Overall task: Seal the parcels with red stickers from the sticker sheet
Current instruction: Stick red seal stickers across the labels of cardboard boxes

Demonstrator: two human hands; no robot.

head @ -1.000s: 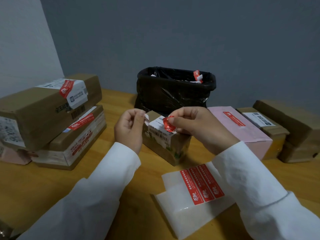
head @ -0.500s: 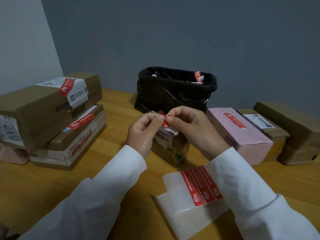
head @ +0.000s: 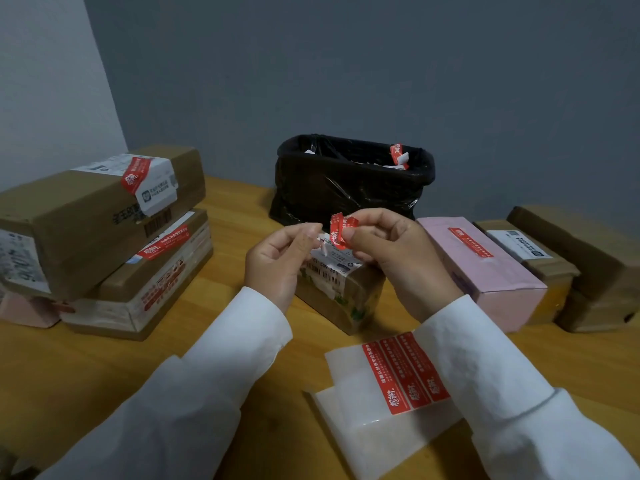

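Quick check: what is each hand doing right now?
Left hand: fingers curled, pinching a white backing strip.
Right hand: pinching a crumpled red sticker above the small parcel.

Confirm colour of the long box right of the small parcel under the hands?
Pale pink: the long cardboard box carries a red sticker strip on top. Head view.

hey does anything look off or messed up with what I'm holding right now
Yes. The red sticker pinched in your right hand is crumpled and folded onto itself instead of lying flat, held above the small parcel. Your left hand pinches near its edge.
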